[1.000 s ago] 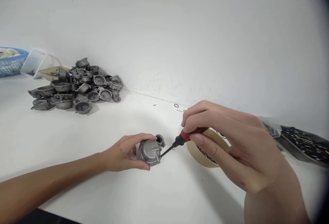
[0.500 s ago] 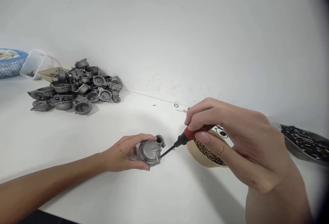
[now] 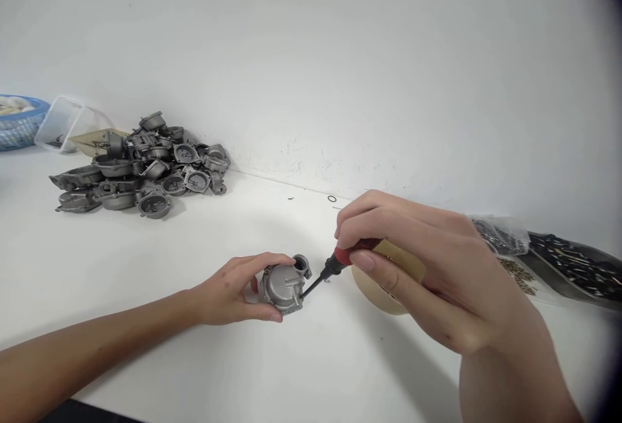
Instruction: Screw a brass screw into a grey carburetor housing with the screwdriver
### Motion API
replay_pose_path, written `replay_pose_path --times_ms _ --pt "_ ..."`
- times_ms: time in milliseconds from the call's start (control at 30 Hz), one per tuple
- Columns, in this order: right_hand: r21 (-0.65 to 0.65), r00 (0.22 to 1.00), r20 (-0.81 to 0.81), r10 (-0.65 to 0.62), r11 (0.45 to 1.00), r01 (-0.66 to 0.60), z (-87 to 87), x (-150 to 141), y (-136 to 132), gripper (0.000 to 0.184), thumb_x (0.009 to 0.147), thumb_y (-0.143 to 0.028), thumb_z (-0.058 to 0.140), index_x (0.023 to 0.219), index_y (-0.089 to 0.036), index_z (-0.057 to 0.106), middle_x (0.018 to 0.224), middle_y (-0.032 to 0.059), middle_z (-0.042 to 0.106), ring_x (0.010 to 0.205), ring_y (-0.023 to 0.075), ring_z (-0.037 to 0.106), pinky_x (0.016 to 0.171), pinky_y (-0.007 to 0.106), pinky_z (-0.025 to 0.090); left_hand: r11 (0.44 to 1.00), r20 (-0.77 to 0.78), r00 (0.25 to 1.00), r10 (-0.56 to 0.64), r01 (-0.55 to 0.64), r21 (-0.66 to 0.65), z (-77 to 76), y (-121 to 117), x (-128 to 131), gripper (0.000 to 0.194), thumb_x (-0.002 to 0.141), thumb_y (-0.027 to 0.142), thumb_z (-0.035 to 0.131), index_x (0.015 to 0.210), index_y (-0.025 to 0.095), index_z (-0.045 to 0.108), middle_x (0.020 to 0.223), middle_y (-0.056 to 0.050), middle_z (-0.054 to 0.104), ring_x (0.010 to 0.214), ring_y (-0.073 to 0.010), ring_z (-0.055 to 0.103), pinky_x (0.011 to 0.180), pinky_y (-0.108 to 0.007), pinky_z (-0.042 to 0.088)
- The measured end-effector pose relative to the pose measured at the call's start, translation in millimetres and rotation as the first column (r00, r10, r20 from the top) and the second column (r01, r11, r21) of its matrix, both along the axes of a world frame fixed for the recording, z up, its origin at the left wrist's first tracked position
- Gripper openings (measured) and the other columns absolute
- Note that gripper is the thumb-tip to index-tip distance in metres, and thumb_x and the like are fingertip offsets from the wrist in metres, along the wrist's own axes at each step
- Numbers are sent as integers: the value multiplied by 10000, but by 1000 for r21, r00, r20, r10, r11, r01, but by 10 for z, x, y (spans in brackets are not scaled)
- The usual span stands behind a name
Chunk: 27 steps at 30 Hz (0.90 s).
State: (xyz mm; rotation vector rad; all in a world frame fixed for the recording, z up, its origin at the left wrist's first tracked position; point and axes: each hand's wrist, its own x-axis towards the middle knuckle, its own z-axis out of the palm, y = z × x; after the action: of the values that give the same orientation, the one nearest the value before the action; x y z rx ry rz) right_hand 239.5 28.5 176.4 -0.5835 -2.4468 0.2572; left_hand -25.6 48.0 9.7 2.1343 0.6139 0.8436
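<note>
My left hand is closed round a small grey metal carburetor part that rests on the white table. My right hand pinches a red-handled screwdriver. Its black shaft slants down to the left and its tip touches the right side of the part. Behind my right hand stands a tan bowl, mostly hidden by my fingers.
A heap of grey metal castings lies at the back left, with a clear plastic tub and a blue basket beyond. At the right lie a dark tray of small parts and a clear bag. A small black O-ring lies by the wall.
My right hand has shifted a little to the left and rolled over the screwdriver handle, covering more of the bowl. My left hand and the part have stayed put.
</note>
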Motion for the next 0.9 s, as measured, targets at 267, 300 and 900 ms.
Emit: replay_pose_path --times_ms 267,300,900 --pt "41 998 -57 38 999 -36 16 26 32 134 966 -107 499 990 -157 621 874 48 622 768 142 565 620 313 440 1000 -1 1000 6 -6 -12 -31 4 -19 713 871 389 811 1476 320 439 1350 -80 637 1058 -195 662 713 -204 573" --pt "46 997 -64 41 998 -38 16 30 38 135 963 -101 502 993 -157 621 872 47 623 771 143 569 624 314 442 1000 -5 1000 9 -9 -14 -33 2 -22 712 870 387 812 1475 320 441 1352 -80 636 1058 -195 662 715 -205 574" --pt "-34 992 -98 79 996 -82 -55 1 102 131 979 -136 502 985 -169 629 860 49 623 764 148 577 633 323 464 1000 -2 1000 -4 4 12 -22 6 -2 716 880 370 803 1484 319 423 1373 -79 632 1051 -188 669 725 -208 571"
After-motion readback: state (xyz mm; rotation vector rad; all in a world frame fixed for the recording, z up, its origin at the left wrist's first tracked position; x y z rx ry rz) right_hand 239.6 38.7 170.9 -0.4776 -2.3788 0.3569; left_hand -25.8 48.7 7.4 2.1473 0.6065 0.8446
